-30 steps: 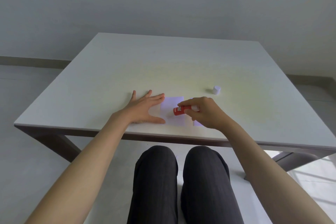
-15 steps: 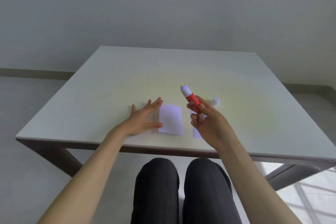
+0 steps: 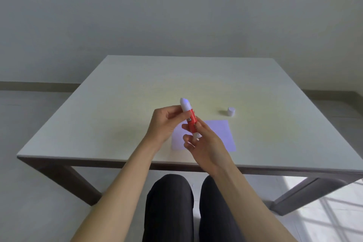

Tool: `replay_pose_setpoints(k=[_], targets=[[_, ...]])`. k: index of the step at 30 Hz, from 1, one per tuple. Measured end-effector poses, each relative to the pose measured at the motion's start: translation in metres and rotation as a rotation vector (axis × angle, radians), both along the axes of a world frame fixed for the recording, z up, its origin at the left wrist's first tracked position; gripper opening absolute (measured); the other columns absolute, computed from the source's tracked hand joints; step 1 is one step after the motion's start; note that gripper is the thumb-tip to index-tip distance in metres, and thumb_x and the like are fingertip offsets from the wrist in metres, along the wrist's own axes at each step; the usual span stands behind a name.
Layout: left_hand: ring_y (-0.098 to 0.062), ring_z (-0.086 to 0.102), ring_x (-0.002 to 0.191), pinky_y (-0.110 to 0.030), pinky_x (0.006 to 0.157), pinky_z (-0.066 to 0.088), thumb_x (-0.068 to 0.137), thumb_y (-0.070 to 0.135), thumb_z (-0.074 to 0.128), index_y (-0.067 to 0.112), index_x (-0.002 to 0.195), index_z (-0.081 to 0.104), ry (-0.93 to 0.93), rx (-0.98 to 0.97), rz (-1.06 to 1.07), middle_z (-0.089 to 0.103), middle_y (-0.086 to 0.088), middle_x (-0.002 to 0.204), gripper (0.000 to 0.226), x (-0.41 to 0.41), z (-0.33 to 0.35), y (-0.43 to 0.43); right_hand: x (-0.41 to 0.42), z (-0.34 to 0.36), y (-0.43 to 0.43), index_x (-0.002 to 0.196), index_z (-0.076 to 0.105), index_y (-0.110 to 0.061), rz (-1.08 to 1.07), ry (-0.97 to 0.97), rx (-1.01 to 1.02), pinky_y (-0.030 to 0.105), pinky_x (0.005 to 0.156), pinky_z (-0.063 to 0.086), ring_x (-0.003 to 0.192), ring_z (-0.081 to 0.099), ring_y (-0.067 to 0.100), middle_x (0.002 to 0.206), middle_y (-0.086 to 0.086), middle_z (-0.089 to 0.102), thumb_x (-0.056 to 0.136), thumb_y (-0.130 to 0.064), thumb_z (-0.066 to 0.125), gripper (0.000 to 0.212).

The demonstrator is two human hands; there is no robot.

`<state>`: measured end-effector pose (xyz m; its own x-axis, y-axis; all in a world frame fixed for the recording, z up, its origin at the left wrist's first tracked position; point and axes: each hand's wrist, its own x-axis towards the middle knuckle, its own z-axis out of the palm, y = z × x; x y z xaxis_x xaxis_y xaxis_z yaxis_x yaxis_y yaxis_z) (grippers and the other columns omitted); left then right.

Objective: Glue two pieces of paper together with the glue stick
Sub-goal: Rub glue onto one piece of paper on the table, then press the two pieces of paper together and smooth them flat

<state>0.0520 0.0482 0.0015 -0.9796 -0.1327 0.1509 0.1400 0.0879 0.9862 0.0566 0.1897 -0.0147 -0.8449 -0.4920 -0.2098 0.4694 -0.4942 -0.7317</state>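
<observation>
A red glue stick (image 3: pixel 191 119) with its white glue tip exposed is held upright above the table, tip pointing up and away. My right hand (image 3: pixel 204 141) grips its lower end. My left hand (image 3: pixel 167 122) holds the upper part, fingers around the white section. Its white cap (image 3: pixel 231 111) stands alone on the table to the right. Pale papers lie flat near the front edge: one piece (image 3: pixel 224 135) shows to the right of my hands and another part (image 3: pixel 177 140) between them. The hands hide where the pieces meet.
The white table (image 3: pixel 121 104) has dark legs and a front edge close to my knees. A grey wall stands behind it. The floor lies on both sides.
My left hand has lifted off the paper and closed on the glue stick's upper part. The right hand raised the stick from the paper to upright. The camera tilted up.
</observation>
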Motion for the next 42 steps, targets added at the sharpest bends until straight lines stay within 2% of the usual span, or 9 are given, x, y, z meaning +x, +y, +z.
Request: replay_pose_setpoints(k=[6, 11, 15, 21, 27, 34, 37, 40, 42], targets=[[0.017, 0.061, 0.064, -0.002, 0.059, 0.039, 0.072, 0.032, 0.073, 0.038, 0.060, 0.069, 0.061, -0.308, 0.464, 0.069, 0.023, 0.059, 0.014, -0.033, 0.028, -0.039, 0.019, -0.024, -0.003, 0.137, 0.044, -0.021, -0.246, 0.764, 0.934, 0.006, 0.070, 0.040, 0.071, 0.050, 0.006, 0.111, -0.008, 0.049, 0.089, -0.027, 0.060, 0.051], [-0.012, 0.065, 0.079, -0.021, 0.068, 0.039, 0.071, 0.024, 0.074, 0.016, 0.084, 0.074, -0.066, -0.479, 0.571, 0.076, 0.000, 0.088, 0.016, -0.068, 0.020, -0.053, 0.031, -0.036, -0.004, 0.124, 0.059, -0.011, -0.231, 1.239, 1.336, 0.033, 0.072, 0.051, 0.090, 0.059, 0.027, 0.120, 0.009, 0.058, 0.081, -0.027, 0.069, 0.046], [-0.019, 0.068, 0.088, -0.021, 0.070, 0.039, 0.070, 0.023, 0.077, 0.011, 0.085, 0.073, -0.118, -0.490, 0.560, 0.076, -0.005, 0.092, 0.020, -0.078, 0.006, -0.049, 0.035, -0.040, -0.005, 0.104, 0.069, -0.014, -0.243, 1.476, 1.562, 0.029, 0.060, 0.053, 0.077, 0.065, 0.024, 0.100, 0.004, 0.068, 0.061, -0.046, 0.080, 0.055], [-0.018, 0.067, 0.084, -0.022, 0.069, 0.039, 0.067, 0.025, 0.080, 0.010, 0.084, 0.072, -0.135, -0.503, 0.570, 0.076, -0.005, 0.092, 0.024, -0.077, -0.007, -0.050, 0.033, -0.042, -0.003, 0.103, 0.069, -0.018, -0.197, 1.515, 1.663, 0.027, 0.063, 0.051, 0.079, 0.064, 0.020, 0.099, -0.001, 0.068, 0.055, -0.060, 0.075, 0.064], [-0.016, 0.067, 0.082, -0.018, 0.060, 0.037, 0.067, 0.027, 0.078, 0.016, 0.082, 0.070, -0.121, -0.499, 0.557, 0.076, -0.002, 0.089, 0.020, -0.076, -0.013, -0.054, 0.032, -0.044, -0.004, 0.083, 0.070, -0.023, -0.239, 1.535, 1.631, 0.026, 0.059, 0.047, 0.072, 0.061, 0.018, 0.085, -0.007, 0.066, 0.056, -0.046, 0.078, 0.037], [-0.018, 0.050, 0.122, -0.033, 0.098, 0.041, 0.070, 0.042, 0.078, 0.019, 0.146, 0.027, -0.103, -0.448, 0.493, 0.046, -0.002, 0.142, 0.094, -0.054, -0.012, -0.052, 0.032, -0.044, -0.003, 0.054, 0.053, -0.014, -0.332, 1.619, 1.478, 0.027, 0.046, 0.034, 0.049, 0.042, 0.021, 0.056, -0.001, 0.050, 0.052, 0.001, 0.074, 0.027], [-0.011, 0.057, 0.102, -0.025, 0.082, 0.043, 0.081, 0.039, 0.067, 0.020, 0.129, 0.047, 0.109, -0.413, 0.598, 0.056, 0.005, 0.121, 0.056, -0.017, -0.015, -0.043, 0.024, -0.027, 0.009, 0.064, 0.060, -0.009, -0.442, 1.392, 1.305, 0.029, 0.045, 0.042, 0.050, 0.048, 0.024, 0.060, 0.004, 0.056, 0.066, 0.003, 0.071, 0.017], [-0.003, 0.065, 0.073, -0.021, 0.067, 0.045, 0.082, 0.030, 0.064, 0.031, 0.080, 0.064, 0.031, -0.332, 0.485, 0.069, 0.018, 0.076, 0.002, 0.014, -0.020, -0.029, 0.012, -0.003, 0.024, 0.070, 0.065, -0.011, -0.598, 1.009, 1.036, 0.019, 0.055, 0.044, 0.054, 0.051, 0.014, 0.063, 0.000, 0.061, 0.078, -0.001, 0.065, 0.013], [-0.006, 0.069, 0.063, -0.026, 0.068, 0.050, 0.082, 0.024, 0.067, 0.028, 0.067, 0.067, -0.065, -0.249, 0.359, 0.070, 0.014, 0.061, 0.016, 0.023, -0.021, -0.014, 0.004, 0.007, 0.034, 0.068, 0.064, -0.016, -0.657, 0.746, 0.896, 0.009, 0.057, 0.041, 0.052, 0.053, 0.007, 0.058, -0.003, 0.062, 0.080, -0.005, 0.064, 0.016]])
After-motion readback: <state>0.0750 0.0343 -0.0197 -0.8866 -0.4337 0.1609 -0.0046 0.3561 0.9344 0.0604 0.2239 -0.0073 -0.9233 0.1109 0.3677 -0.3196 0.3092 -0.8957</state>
